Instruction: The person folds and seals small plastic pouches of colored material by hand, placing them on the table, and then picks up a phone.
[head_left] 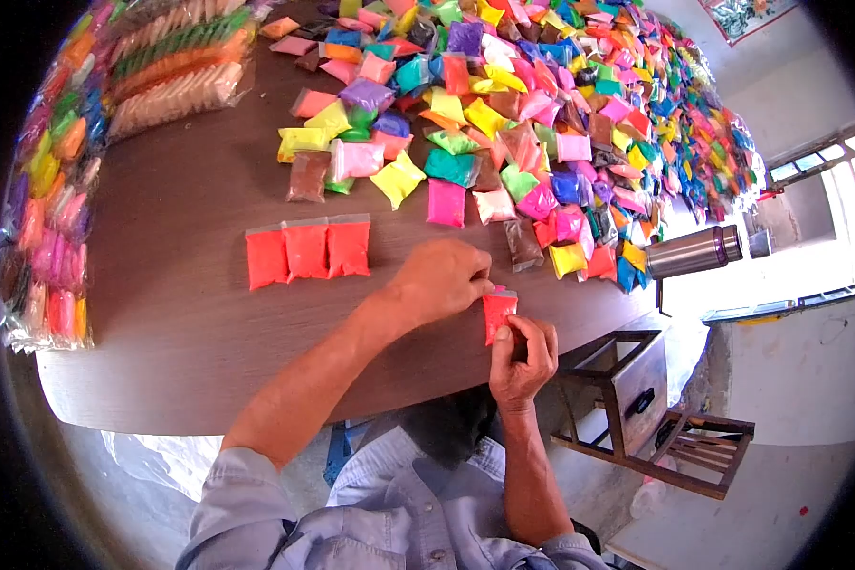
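Note:
A small clear packet with red filling (499, 318) stands between my two hands over the near part of the table. My right hand (524, 361) pinches it by its lower right part, thumb in front. The curled fingers of my left hand (444, 277) close at its upper left corner; the fingertips are partly hidden. Left of my left hand lie several similar red packets (307, 249), side by side in a row. A dark brown packet (522, 244) and a yellow packet (568, 259) lie just beyond my hands.
A big heap of coloured packets (541, 123) covers the table's far and right side. Bundled packets in clear bags (57, 218) line the left edge. A metal flask (693, 252) lies at the right. Below stands a wooden stool (636, 399) beside the brown table (161, 351).

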